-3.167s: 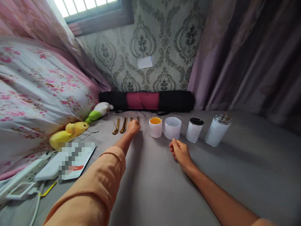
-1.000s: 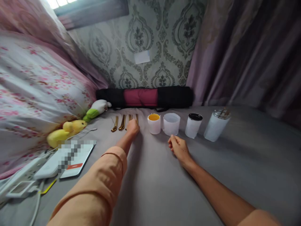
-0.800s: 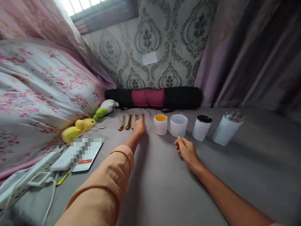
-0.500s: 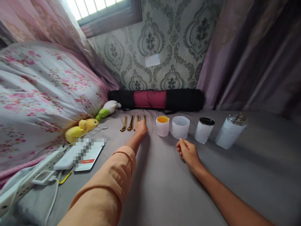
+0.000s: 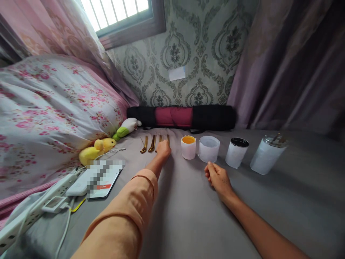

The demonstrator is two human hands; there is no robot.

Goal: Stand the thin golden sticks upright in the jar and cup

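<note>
My left hand, below a peach sleeve, lies with curled fingers over the near ends of the right-hand gold cutlery. Its fingertips are hidden, so its exact grip does not show. Just left of it lie more bunches of gold cutlery, handles pointing to the wall. My right hand rests as a loose fist, with nothing visible in it. Directly beyond it stands a wide white-wrapped tub. Beside that is a smaller white-wrapped cup with an orange-yellow inside.
To the right stand a black-rimmed white-wrapped can and a white-wrapped jar with thin items in its mouth. A black-and-maroon roll bag lies along the wall. Leftward are plush toys, a phone and a power strip.
The view has shifted slightly, so everything sits a little lower and further right. Both hands keep nearly the same places and poses; the cutlery and containers have not visibly moved.
</note>
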